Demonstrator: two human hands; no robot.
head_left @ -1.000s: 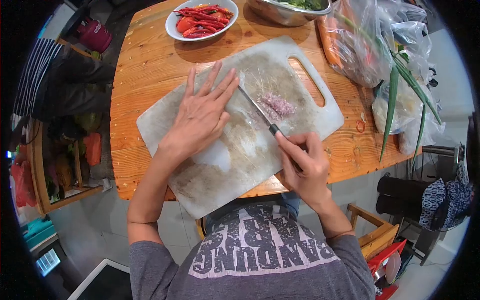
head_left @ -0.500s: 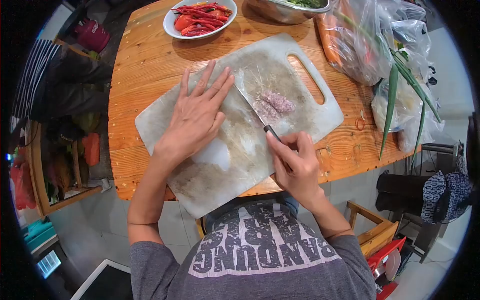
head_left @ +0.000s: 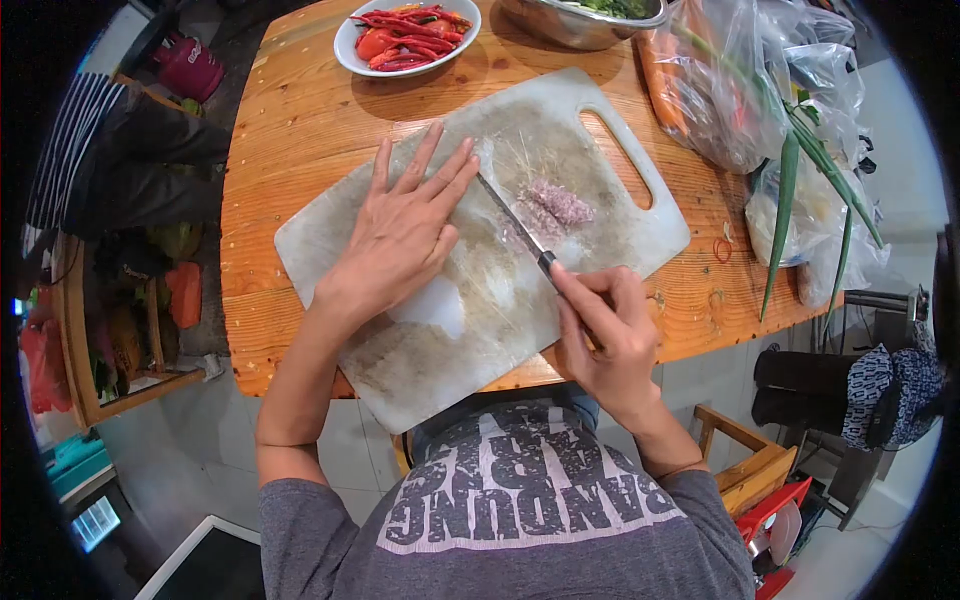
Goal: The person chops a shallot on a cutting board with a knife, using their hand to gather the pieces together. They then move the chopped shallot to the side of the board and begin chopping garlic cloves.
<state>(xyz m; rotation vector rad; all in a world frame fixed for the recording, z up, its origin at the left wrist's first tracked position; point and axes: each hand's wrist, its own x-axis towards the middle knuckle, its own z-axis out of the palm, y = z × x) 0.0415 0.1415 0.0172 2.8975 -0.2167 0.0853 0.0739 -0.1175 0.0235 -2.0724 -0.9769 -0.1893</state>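
Note:
My left hand (head_left: 405, 230) lies flat over the left part of a white, stained cutting board (head_left: 400, 375), its fingers stretched and spread. In my right hand (head_left: 610, 335) is the handle of a kitchen knife (head_left: 517, 218). The blade slants up and left over the board, its tip right by the left hand's fingertips. Along the blade's right side sits a small heap of finely chopped pinkish-purple shallot (head_left: 560, 203). Some of the bits lie close around the blade.
Behind the board stand a white bowl of red chillies (head_left: 410, 38) and a metal bowl with greens (head_left: 585, 28). Plastic bags (head_left: 735, 100) with carrots (head_left: 663, 85) and green stalks (head_left: 783, 215) lie at the right. A rubber band (head_left: 722, 250) is near the board's right corner.
My right hand has shifted slightly right and toward me with the knife, and the blade now shows more of its face. My left hand keeps its place on the board.

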